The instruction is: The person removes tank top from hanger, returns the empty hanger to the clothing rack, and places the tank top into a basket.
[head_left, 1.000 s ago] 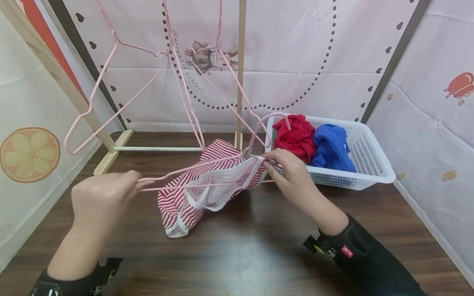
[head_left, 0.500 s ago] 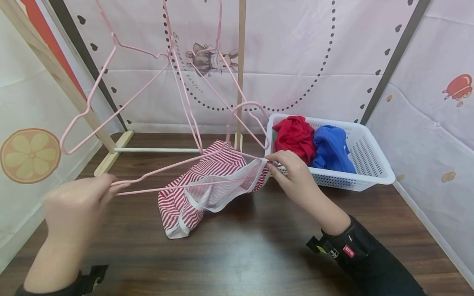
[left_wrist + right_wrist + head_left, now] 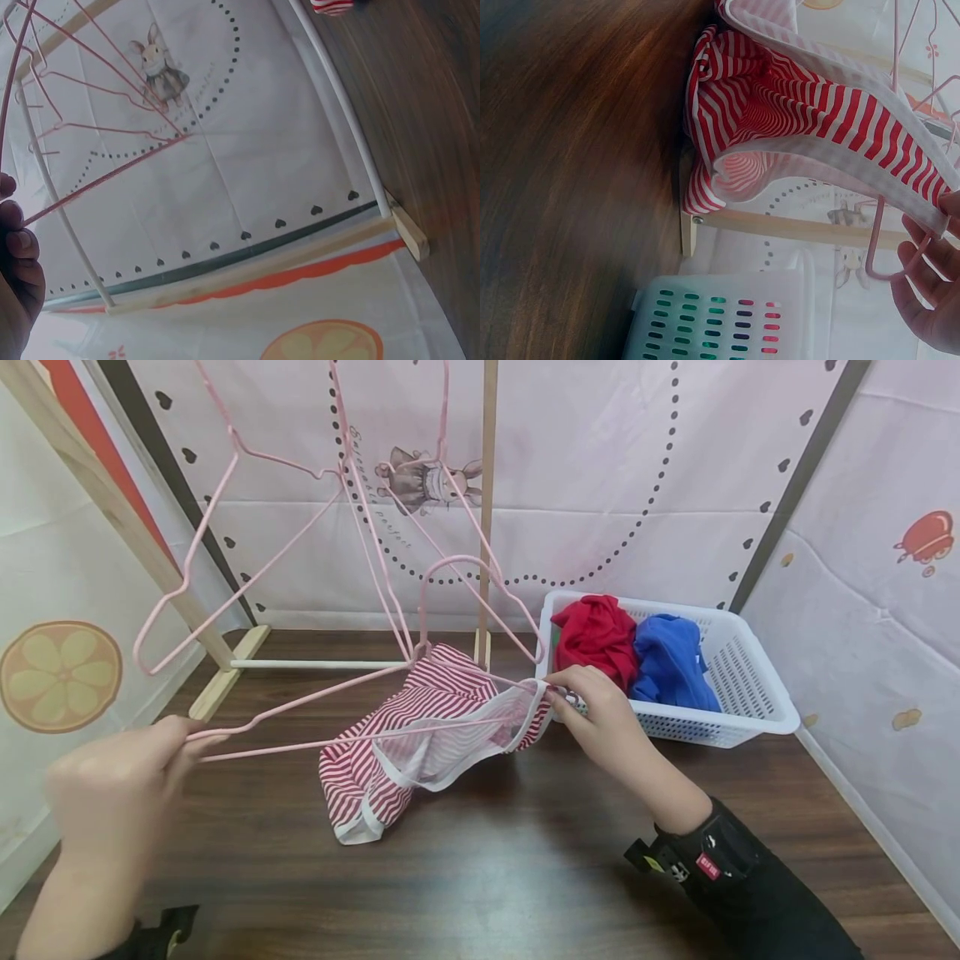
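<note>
My left hand (image 3: 112, 781) grips one end of a pink clothes hanger (image 3: 300, 697), and its curled fingers (image 3: 24, 244) also show in the left wrist view. The hanger reaches rightward, its hook up, with the far end inside a red-and-white striped sleeveless top (image 3: 348, 785). Between thumb and fingers my right hand (image 3: 596, 706) pinches the white-trimmed shoulder of that top. In the right wrist view the hanger's bent end (image 3: 874, 251) sticks out below the trim, right at my fingers. The top's lower part slumps onto the dark wooden table (image 3: 480, 877).
Several pink hangers (image 3: 217, 502) hang over the table from a rack with wooden posts (image 3: 487, 527) and a white lower bar (image 3: 322, 664). At the right back stands a white perforated basket (image 3: 750, 677) holding a red cloth (image 3: 600, 635) and a blue cloth (image 3: 671, 664).
My left hand has drawn the hanger leftward, and its hook has shifted left too. My right hand keeps its pinch on the top's shoulder, moving only slightly right.
</note>
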Demonstrator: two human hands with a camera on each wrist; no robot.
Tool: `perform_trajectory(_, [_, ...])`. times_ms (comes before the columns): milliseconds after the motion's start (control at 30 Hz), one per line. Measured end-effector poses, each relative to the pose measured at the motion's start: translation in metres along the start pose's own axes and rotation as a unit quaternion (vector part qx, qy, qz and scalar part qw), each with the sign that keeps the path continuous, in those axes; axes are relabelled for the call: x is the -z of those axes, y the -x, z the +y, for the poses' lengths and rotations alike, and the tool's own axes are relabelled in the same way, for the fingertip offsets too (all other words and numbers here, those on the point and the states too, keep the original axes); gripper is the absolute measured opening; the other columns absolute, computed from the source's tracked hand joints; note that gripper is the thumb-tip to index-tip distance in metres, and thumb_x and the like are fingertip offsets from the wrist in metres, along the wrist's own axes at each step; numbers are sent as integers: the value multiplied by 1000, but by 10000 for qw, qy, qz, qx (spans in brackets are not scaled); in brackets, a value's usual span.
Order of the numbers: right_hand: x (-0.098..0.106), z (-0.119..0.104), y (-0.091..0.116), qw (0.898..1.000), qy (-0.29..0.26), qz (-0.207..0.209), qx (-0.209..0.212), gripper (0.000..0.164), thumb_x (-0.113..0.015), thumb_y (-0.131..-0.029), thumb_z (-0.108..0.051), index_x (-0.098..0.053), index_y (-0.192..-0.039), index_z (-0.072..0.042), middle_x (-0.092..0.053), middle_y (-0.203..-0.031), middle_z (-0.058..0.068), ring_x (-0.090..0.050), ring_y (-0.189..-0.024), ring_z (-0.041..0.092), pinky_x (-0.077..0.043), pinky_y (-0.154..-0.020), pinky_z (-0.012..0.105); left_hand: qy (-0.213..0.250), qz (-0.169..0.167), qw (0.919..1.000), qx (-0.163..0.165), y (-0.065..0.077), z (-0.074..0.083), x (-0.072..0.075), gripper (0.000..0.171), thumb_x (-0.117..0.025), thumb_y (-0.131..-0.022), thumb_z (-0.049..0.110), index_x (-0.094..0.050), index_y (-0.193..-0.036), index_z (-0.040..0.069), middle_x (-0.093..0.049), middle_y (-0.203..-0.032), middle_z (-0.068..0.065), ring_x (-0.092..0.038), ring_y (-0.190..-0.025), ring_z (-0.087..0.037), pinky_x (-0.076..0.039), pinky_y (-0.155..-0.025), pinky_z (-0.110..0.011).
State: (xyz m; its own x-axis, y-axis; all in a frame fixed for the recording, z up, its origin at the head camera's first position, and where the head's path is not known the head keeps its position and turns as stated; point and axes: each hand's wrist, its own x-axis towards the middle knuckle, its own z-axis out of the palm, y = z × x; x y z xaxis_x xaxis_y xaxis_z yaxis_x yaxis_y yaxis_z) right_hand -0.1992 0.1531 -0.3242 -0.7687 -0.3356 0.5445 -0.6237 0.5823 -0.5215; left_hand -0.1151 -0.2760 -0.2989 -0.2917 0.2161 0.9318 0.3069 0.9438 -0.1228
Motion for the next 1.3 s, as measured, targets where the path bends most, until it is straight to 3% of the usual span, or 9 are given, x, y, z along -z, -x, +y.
perform_trajectory(533, [0, 10, -1, 9983, 134, -124, -555, 22, -67, -93, -13, -67, -113, -7, -67, -104, 6, -59, -100, 22, -51, -87, 45, -69, 183, 9995, 232, 10, -17, 4, 67, -35, -96, 58, -51, -64, 2, -39, -41, -16, -26, -31, -33, -9, -36, -39])
perform_trajectory(700, [0, 14, -3, 9970, 146, -149, -740, 21, -66, -94, -13, -67, -113, -6, -68, -103, 8, -62, -99, 23, -51, -88, 45, -124, -41, 9996, 239, 16, -27, 6, 67, -36, -96, 58, -53, -67, 0, -41, -43, -16, -26, -32, -30, -11, -36, -38])
perform_trajectory(933, [-2, 22, -5, 9930, 408, -263, -1074, 20, -66, -94, -14, -68, -112, -7, -69, -102, 7, -62, -91, 23, -53, -83, 43, -36, -769, 9962, 413, 26, -40, 14, 67, -34, -97, 58, -55, -74, -2, -46, -46, -15, -31, -36, -26, -17, -37, -37])
perform_trajectory(1133, [-6, 25, -7, 9854, 977, -584, -1269, 21, -68, -92, -17, -68, -111, -9, -69, -99, 7, -61, -83, 23, -53, -78, 41, -10, -833, 9949, 576, 30, -44, 15, 68, -35, -97, 58, -57, -78, -4, -52, -53, -23, -40, -40, -40, -21, -39, -43])
perform_trajectory(1300, [-10, 24, -9, 9818, 1270, -811, -1156, 25, -71, -90, -16, -69, -113, -7, -69, -100, 9, -63, -85, 24, -54, -80, 42, -28, -932, 9943, 509, 31, -46, 17, 68, -36, -97, 57, -58, -80, -5, -53, -53, -22, -41, -40, -37, -22, -41, -41])
